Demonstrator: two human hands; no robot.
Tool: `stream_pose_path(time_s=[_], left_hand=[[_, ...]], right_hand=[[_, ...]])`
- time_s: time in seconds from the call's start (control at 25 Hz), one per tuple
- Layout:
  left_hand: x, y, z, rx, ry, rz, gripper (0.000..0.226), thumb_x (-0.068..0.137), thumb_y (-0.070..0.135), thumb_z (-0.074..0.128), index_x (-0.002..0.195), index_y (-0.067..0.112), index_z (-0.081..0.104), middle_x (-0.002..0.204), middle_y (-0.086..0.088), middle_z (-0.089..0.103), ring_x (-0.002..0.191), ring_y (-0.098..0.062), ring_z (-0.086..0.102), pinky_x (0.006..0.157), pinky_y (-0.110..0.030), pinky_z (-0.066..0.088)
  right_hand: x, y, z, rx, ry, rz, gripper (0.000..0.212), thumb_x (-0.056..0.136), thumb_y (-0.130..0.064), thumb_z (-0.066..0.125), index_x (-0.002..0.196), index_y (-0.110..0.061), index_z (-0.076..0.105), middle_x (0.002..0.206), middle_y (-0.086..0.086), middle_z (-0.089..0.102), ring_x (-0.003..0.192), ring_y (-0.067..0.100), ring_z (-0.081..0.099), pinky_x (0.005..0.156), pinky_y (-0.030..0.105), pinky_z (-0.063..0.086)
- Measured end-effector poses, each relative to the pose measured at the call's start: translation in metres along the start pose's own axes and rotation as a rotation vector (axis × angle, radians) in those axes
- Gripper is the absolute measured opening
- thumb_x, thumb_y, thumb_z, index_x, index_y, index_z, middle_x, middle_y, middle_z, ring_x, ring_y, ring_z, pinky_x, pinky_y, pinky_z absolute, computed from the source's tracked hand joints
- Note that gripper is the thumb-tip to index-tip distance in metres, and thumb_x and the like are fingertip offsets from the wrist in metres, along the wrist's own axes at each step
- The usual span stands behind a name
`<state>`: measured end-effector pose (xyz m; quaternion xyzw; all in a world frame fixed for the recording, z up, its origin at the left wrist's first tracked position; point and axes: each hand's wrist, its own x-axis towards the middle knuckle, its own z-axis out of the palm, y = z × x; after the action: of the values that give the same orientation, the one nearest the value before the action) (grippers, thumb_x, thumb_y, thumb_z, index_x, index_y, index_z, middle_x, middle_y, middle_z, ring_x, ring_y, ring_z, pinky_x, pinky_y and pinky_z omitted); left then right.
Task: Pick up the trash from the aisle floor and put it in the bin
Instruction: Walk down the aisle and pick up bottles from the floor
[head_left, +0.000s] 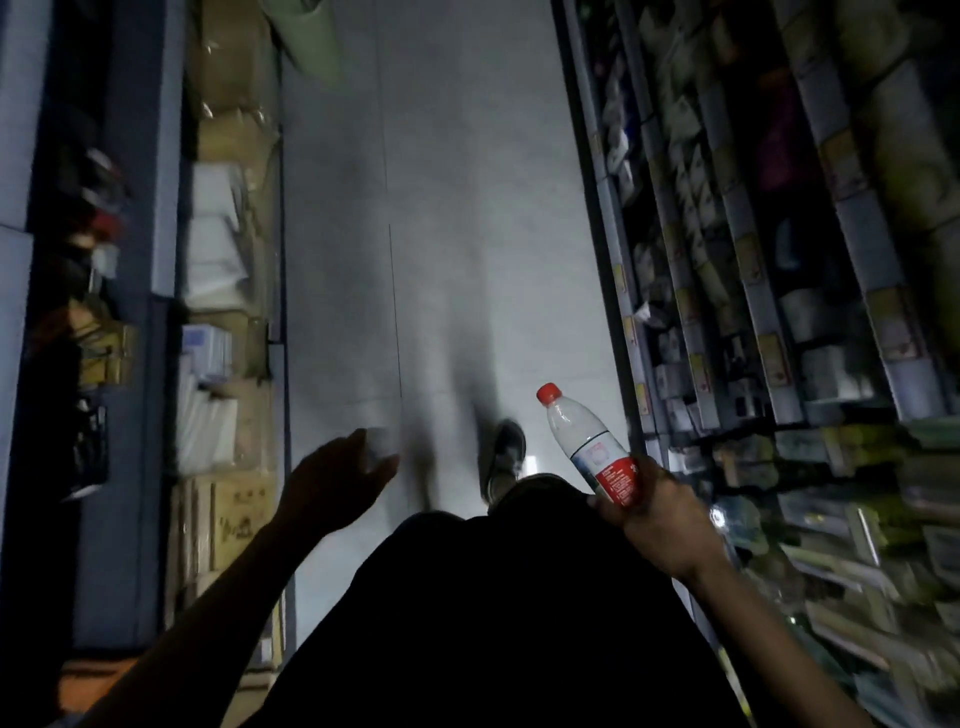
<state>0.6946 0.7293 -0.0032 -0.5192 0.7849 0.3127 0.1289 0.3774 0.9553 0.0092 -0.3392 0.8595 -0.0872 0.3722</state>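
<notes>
Bottle (592, 447) up in the right hand (657, 512), red cap on, fingers wrapped round its lower label; left hand (337, 480) curls round a small pale thing (382, 447), too blurred to name. Aisle floor (467, 208) runs dim ahead between packed shelves (753, 260), no bin in sight. Risk: with both hands loaded, a brush against the close shelving could knock something loose

You are looking down a narrow, dimly lit aisle with a pale grey tiled floor (467, 218), thin dark seams running along it. On your left, tall blue-grey metal shelving (166, 156) is holding brown cardboard boxes (234, 130) and white stacked packets (213, 249). On your right, long grey shelf rails with yellow price tags (691, 322) are carrying rows of small boxed goods, blurring toward the edge.
</notes>
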Motion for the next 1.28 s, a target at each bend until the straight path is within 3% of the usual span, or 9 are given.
stream_pose_path(time_s=[0.16,0.24,0.36,0.6,0.72,0.88,1.08,1.28], left_hand=[[0.062,0.014,-0.044,-0.069,0.046,-0.073,0.055,0.092,0.064,0.054,0.136,0.031,0.056,0.117,-0.001,0.071,0.105,-0.023,0.068,0.076,-0.029,0.041],[0.084,0.01,-0.064,-0.113,0.036,-0.134,0.057,0.089,0.073,0.049,0.131,0.035,0.058,0.11,0.003,0.072,0.1,-0.021,0.068,0.076,-0.031,0.045],[0.121,-0.003,-0.089,-0.179,0.047,-0.234,0.067,0.08,0.087,0.038,0.121,0.037,0.057,0.098,0.009,0.071,0.091,-0.018,0.068,0.079,-0.036,0.053],[0.242,-0.034,-0.164,-0.201,0.026,-0.309,0.046,0.088,0.073,0.05,0.118,0.038,0.055,0.101,0.012,0.071,0.097,-0.018,0.069,0.078,-0.034,0.05],[0.31,-0.039,-0.211,-0.154,0.051,-0.233,0.064,0.082,0.085,0.037,0.116,0.034,0.054,0.09,0.013,0.067,0.086,-0.014,0.067,0.069,-0.03,0.045],[0.41,-0.022,-0.285,-0.068,0.059,-0.111,0.041,0.092,0.067,0.048,0.119,0.036,0.054,0.091,0.009,0.067,0.085,-0.019,0.066,0.068,-0.03,0.043],[0.533,0.008,-0.36,-0.043,0.115,-0.015,0.053,0.092,0.07,0.047,0.126,0.03,0.058,0.102,0.005,0.071,0.091,-0.019,0.068,0.071,-0.029,0.044],[0.65,0.047,-0.42,-0.034,0.131,0.001,0.052,0.095,0.061,0.052,0.132,0.024,0.057,0.106,0.002,0.071,0.09,-0.016,0.065,0.072,-0.027,0.041]], right_hand=[[0.111,-0.055,-0.062,-0.036,0.015,-0.104,0.067,0.071,-0.069,0.073,0.122,-0.031,0.053,0.098,-0.004,0.07,0.085,0.021,0.069,0.072,0.032,0.052],[0.16,-0.091,-0.088,-0.084,0.017,-0.151,0.063,0.071,-0.065,0.076,0.119,-0.029,0.057,0.097,-0.005,0.071,0.085,0.022,0.069,0.069,0.03,0.048],[0.233,-0.147,-0.115,-0.093,-0.016,-0.182,0.067,0.068,-0.068,0.074,0.121,-0.032,0.056,0.1,-0.01,0.07,0.089,0.018,0.068,0.074,0.033,0.054],[0.357,-0.263,-0.154,-0.119,0.017,-0.203,0.066,0.07,-0.062,0.078,0.125,-0.031,0.056,0.103,-0.006,0.07,0.088,0.019,0.065,0.075,0.033,0.051],[0.396,-0.306,-0.17,-0.126,0.017,-0.16,0.07,0.067,-0.067,0.075,0.125,-0.033,0.054,0.101,-0.006,0.07,0.089,0.021,0.068,0.079,0.038,0.057],[0.45,-0.343,-0.194,-0.112,0.001,-0.112,0.07,0.069,-0.062,0.079,0.126,-0.03,0.056,0.104,-0.001,0.072,0.093,0.027,0.071,0.08,0.04,0.058],[0.508,-0.365,-0.222,-0.133,0.066,-0.041,0.057,0.073,-0.063,0.077,0.114,-0.03,0.057,0.088,-0.005,0.066,0.088,0.028,0.073,0.069,0.033,0.052],[0.613,-0.398,-0.267,-0.127,0.042,-0.023,0.056,0.08,-0.058,0.076,0.121,-0.025,0.056,0.101,0.002,0.07,0.099,0.033,0.071,0.073,0.032,0.046]])
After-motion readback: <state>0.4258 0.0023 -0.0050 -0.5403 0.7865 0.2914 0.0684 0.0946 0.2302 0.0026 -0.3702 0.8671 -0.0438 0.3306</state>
